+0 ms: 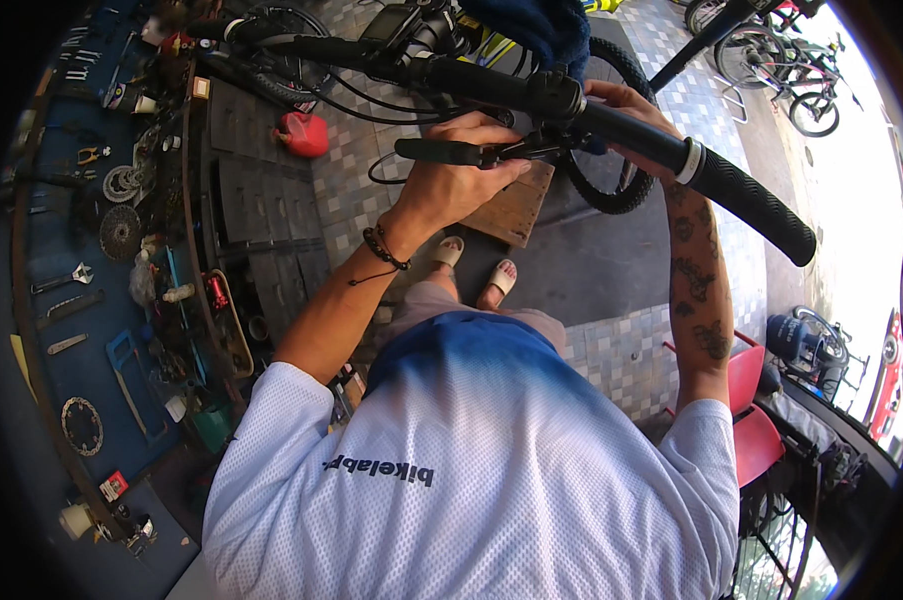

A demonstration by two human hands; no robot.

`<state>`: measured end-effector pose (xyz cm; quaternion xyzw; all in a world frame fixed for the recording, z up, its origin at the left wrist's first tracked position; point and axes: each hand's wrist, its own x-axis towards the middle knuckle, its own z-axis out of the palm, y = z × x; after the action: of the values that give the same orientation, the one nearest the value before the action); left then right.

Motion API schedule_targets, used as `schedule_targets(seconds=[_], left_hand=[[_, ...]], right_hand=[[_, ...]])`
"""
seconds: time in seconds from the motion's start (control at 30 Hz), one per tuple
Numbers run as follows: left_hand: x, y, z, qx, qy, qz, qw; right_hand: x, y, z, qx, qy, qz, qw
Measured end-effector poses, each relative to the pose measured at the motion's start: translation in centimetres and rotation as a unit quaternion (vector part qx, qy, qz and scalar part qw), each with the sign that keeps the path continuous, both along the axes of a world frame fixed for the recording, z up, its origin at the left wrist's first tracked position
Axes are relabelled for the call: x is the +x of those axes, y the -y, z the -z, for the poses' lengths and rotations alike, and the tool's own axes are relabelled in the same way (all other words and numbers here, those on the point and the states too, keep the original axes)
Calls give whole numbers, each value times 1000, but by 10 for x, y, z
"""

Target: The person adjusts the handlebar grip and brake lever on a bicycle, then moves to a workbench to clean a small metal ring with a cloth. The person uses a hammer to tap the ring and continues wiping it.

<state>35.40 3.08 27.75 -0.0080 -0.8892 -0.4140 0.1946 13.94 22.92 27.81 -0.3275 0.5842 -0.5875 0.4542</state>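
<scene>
A bicycle handlebar (626,130) crosses in front of me, its black ribbed grip (751,205) pointing to the lower right. Below the bar a black brake lever (439,151) sticks out to the left. My left hand (456,185) is closed on this lever, fingers behind it and thumb near its clamp. My right hand (636,115) reaches behind the bar, between the clamp and the grip. Its fingers bend toward the clamp; the bar hides part of them, and what they hold cannot be made out. A dark blue cloth (546,35) hangs behind the bar.
On the left, a blue tool board (86,310) carries wrenches, sprockets and a hacksaw, with dark drawers (256,190) beside it. A red container (302,134) stands on the tiled floor. Below the bar is a wooden box (511,210). Red chairs (746,400) stand at the right.
</scene>
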Motion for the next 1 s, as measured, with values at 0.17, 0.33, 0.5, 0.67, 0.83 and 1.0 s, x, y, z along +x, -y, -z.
schedule_targets(seconds=[0.17,0.33,0.5,0.67,0.83,1.0], left_hand=[[-1,-1,4,-25,-9,7,1000],[-2,-3,4,1,-3,9,1000],[-1,1,1,-2,-5,-3,1000],[5,5,-4,45,34,-14,998],[8,5,-6,36,3,-20,999],[8,5,-3,23,14,-21,999]], right_hand=[[14,1,-26,107,-221,-81,966],[6,11,-22,-28,-430,-140,892],[-10,21,-3,71,-258,-109,957],[-4,12,32,-59,10,135,989],[-2,-15,43,-209,123,96,965],[14,-26,23,-2,-223,3,975]])
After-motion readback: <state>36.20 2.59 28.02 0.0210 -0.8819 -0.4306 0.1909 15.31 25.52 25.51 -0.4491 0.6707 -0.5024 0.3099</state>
